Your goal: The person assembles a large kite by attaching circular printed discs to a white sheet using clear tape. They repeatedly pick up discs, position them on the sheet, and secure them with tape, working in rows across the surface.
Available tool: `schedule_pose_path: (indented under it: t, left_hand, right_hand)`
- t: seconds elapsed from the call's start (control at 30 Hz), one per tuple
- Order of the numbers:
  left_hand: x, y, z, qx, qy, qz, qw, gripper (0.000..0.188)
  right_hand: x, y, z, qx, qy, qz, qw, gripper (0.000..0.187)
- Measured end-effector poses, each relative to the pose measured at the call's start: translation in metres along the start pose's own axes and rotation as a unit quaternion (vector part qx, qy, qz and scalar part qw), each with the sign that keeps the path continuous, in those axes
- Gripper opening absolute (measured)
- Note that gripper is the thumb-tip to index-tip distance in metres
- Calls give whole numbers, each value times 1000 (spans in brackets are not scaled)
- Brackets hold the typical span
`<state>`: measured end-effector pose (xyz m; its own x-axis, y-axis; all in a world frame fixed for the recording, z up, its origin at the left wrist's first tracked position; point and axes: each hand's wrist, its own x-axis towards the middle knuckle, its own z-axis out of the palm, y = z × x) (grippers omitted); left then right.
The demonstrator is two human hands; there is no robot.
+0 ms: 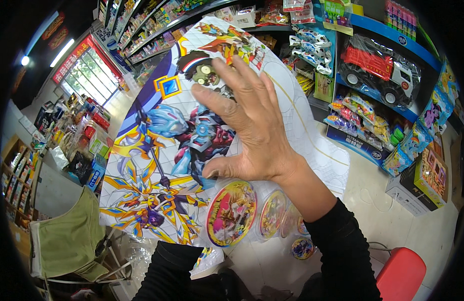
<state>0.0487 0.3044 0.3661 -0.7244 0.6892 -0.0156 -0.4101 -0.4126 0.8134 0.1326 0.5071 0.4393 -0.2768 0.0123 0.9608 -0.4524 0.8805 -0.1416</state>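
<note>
A large colourful sheet [192, 150], printed with cartoon fighters and thin grid lines, is held up before me. My right hand [247, 125] is in front of it, fingers spread and thumb out; whether the palm presses on the sheet I cannot tell. Behind the sheet's lower edge my left hand is hidden, with only its black sleeve [171, 268] showing. Below my right wrist, a round printed disc [232, 213] in clear plastic sits near the sheet's bottom edge. Several similar discs line up to its right, including a smaller dark round one [302, 248].
Shelves of packaged goods [156, 25] run along the back. A boxed red toy truck [377, 70] and snack bags [359, 118] fill the right shelf. A green folding chair [71, 241] stands at left, a red stool [402, 276] at lower right, a carton [417, 188] on the floor.
</note>
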Motion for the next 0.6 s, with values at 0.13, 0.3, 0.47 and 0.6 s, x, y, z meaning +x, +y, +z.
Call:
schedule_pose_path:
  t: [0.13, 0.3, 0.47, 0.6]
  left_hand:
    - [37, -21, 10, -93, -87, -6, 992, 56]
    - [23, -13, 0, -70, -99, -25, 992, 56]
    - [-3, -1, -22, -49, -90, -25, 994, 57]
    - [10, -8, -9, -78, -98, -24, 992, 57]
  right_hand:
    - [-9, 7, 6, -124, 59, 73, 988, 94]
    - [7, 3, 5, -159, 142, 150, 965, 84]
    - [16, -6, -7, -167, 148, 118, 968, 55]
    - [11, -5, -21, -83, 55, 4, 995, 56]
